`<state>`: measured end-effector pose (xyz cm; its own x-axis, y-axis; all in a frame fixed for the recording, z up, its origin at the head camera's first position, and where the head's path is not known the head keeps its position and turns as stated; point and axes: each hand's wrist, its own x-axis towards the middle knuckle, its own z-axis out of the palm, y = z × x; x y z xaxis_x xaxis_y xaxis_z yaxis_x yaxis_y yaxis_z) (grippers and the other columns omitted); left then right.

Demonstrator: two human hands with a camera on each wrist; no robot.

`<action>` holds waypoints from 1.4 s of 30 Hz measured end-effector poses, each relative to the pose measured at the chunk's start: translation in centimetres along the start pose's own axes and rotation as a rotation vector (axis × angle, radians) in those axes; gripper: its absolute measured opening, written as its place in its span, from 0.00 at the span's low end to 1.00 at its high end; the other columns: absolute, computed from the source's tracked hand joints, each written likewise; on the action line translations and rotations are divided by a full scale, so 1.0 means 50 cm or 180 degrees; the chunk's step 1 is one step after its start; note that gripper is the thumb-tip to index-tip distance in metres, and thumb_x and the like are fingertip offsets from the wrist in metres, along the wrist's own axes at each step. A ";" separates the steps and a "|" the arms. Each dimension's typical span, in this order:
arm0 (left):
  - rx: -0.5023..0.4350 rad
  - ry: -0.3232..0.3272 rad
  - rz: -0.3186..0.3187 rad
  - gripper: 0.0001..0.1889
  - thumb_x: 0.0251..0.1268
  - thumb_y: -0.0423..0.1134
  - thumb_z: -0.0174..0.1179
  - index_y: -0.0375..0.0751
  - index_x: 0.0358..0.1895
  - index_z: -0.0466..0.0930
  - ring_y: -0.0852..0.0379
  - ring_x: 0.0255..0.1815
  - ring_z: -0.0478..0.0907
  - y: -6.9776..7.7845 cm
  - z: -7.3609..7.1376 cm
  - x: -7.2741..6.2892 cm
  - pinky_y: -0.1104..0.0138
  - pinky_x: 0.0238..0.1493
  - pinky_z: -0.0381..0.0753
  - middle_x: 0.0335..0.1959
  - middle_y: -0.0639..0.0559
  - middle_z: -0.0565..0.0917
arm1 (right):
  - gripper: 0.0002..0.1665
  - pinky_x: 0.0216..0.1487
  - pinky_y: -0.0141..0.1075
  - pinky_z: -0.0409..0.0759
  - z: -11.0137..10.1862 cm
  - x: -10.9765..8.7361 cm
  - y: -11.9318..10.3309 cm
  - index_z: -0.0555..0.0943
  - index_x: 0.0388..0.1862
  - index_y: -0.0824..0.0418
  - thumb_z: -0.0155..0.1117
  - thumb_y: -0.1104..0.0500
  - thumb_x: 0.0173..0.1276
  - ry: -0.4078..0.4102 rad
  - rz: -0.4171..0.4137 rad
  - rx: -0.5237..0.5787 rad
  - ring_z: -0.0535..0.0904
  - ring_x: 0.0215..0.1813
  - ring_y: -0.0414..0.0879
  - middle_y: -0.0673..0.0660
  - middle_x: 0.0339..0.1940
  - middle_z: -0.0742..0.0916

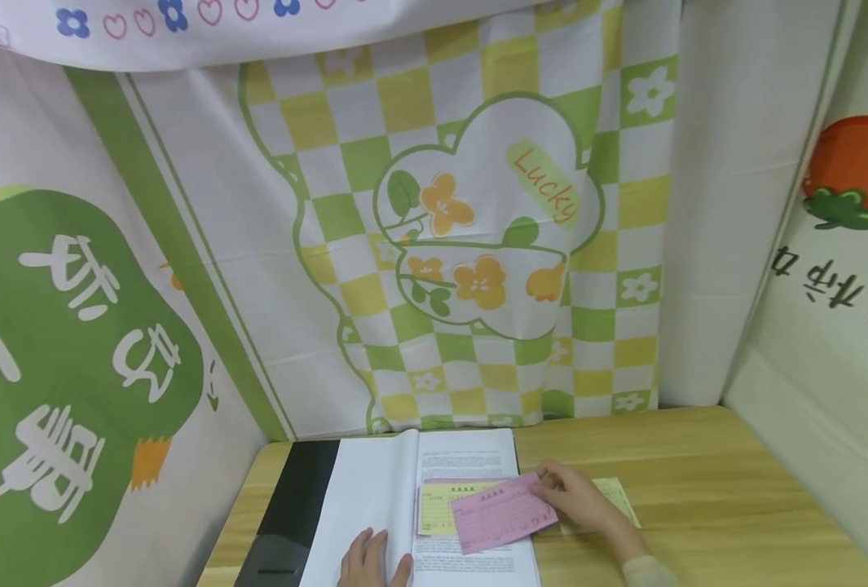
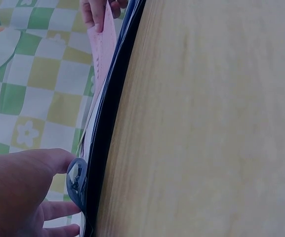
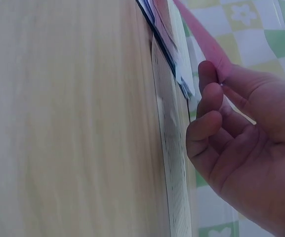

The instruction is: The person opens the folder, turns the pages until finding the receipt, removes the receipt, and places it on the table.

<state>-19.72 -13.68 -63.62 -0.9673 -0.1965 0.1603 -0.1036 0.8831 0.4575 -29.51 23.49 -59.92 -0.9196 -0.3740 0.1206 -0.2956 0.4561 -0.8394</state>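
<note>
Between thumb and fingertips, my right hand [image 1: 576, 499] pinches the right corner of a pink paper slip [image 1: 503, 514] with printed lines. The slip is tilted above the right page of an open black folder [image 1: 315, 481]. Beneath it a yellow slip [image 1: 434, 509] lies on the printed page [image 1: 470, 444], with a pink edge showing under it. My left hand [image 1: 367, 562] rests on the folder near its middle fold, fingers extended. In the left wrist view the left thumb touches a curled clear sheet edge [image 2: 76, 182].
A pale yellow slip [image 1: 617, 499] lies on the wooden table [image 1: 668, 456], partly behind my right hand. Printed fabric [image 1: 478, 359] hangs behind the table, with more fabric walls [image 1: 177, 367] at both sides.
</note>
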 end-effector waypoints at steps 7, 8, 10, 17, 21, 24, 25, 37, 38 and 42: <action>-0.0068 -0.0008 -0.0027 0.32 0.65 0.61 0.70 0.40 0.62 0.81 0.33 0.67 0.73 0.004 0.000 0.000 0.35 0.65 0.76 0.66 0.37 0.75 | 0.16 0.50 0.50 0.86 -0.020 -0.022 0.013 0.82 0.54 0.64 0.69 0.55 0.76 0.0051 0.0113 -0.0014 0.85 0.47 0.52 0.55 0.44 0.89; -0.0083 -0.0012 -0.0031 0.32 0.65 0.61 0.70 0.39 0.62 0.81 0.33 0.67 0.73 0.005 -0.002 0.000 0.34 0.65 0.76 0.66 0.37 0.75 | 0.16 0.51 0.50 0.86 -0.022 -0.026 0.016 0.82 0.54 0.64 0.69 0.55 0.76 0.0077 0.0128 -0.0027 0.85 0.47 0.51 0.55 0.45 0.89; -0.0105 -0.0021 -0.0039 0.33 0.65 0.62 0.69 0.39 0.62 0.81 0.32 0.68 0.73 0.007 -0.006 -0.001 0.34 0.65 0.75 0.66 0.37 0.75 | 0.15 0.49 0.48 0.86 -0.026 -0.032 0.019 0.81 0.54 0.64 0.69 0.56 0.76 0.0102 0.0152 -0.0004 0.85 0.46 0.51 0.56 0.44 0.89; -0.0054 0.0010 -0.0064 0.33 0.64 0.62 0.70 0.39 0.62 0.81 0.33 0.68 0.73 0.006 -0.004 -0.006 0.35 0.65 0.76 0.66 0.37 0.76 | 0.16 0.32 0.33 0.82 -0.039 -0.053 0.020 0.79 0.55 0.67 0.67 0.57 0.77 0.0050 0.0275 0.0261 0.81 0.33 0.44 0.58 0.40 0.88; -0.0027 0.0025 -0.0094 0.33 0.64 0.61 0.71 0.40 0.62 0.81 0.33 0.68 0.73 0.005 -0.001 -0.007 0.34 0.65 0.76 0.66 0.38 0.76 | 0.17 0.35 0.33 0.83 -0.046 -0.058 0.025 0.79 0.57 0.68 0.67 0.58 0.77 0.0031 0.0266 0.0291 0.83 0.36 0.45 0.58 0.42 0.88; -0.0034 0.0024 -0.0088 0.33 0.64 0.61 0.70 0.40 0.62 0.81 0.33 0.68 0.73 0.004 0.000 -0.005 0.35 0.66 0.75 0.66 0.38 0.75 | 0.16 0.44 0.34 0.83 -0.054 -0.060 0.029 0.80 0.56 0.67 0.67 0.58 0.77 0.0061 0.0236 0.0217 0.84 0.43 0.47 0.58 0.43 0.89; -0.0037 0.0030 -0.0077 0.33 0.65 0.61 0.70 0.40 0.62 0.81 0.33 0.68 0.73 0.004 0.000 -0.005 0.35 0.66 0.76 0.66 0.38 0.75 | 0.16 0.45 0.34 0.83 -0.058 -0.061 0.030 0.80 0.56 0.67 0.67 0.58 0.77 0.0070 0.0228 0.0199 0.84 0.44 0.48 0.58 0.43 0.89; -0.0224 -0.0160 -0.0104 0.34 0.66 0.61 0.69 0.38 0.63 0.80 0.31 0.70 0.70 0.007 -0.015 0.006 0.33 0.68 0.72 0.68 0.35 0.73 | 0.20 0.35 0.33 0.85 -0.107 -0.081 0.045 0.75 0.59 0.76 0.64 0.61 0.79 0.0022 0.0184 0.0464 0.84 0.36 0.43 0.64 0.42 0.88; -0.0223 -0.0162 -0.0104 0.34 0.66 0.62 0.69 0.38 0.63 0.80 0.31 0.69 0.70 0.006 -0.015 0.006 0.33 0.68 0.72 0.68 0.35 0.73 | 0.21 0.31 0.32 0.83 -0.113 -0.084 0.048 0.74 0.60 0.76 0.63 0.61 0.80 0.0022 0.0214 0.0498 0.82 0.33 0.41 0.63 0.39 0.88; -0.0185 -0.0114 -0.0085 0.34 0.65 0.61 0.69 0.38 0.62 0.81 0.31 0.68 0.71 0.005 -0.012 0.001 0.33 0.66 0.74 0.67 0.36 0.74 | 0.20 0.18 0.27 0.71 -0.140 -0.097 0.065 0.71 0.60 0.76 0.60 0.61 0.82 0.0071 0.0355 0.0713 0.72 0.19 0.37 0.55 0.26 0.82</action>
<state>-19.64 -13.74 -62.95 -0.9722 -0.2034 0.1163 -0.1169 0.8513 0.5115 -27.81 32.44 -59.53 -0.9495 -0.3122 0.0302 -0.1294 0.3022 -0.9444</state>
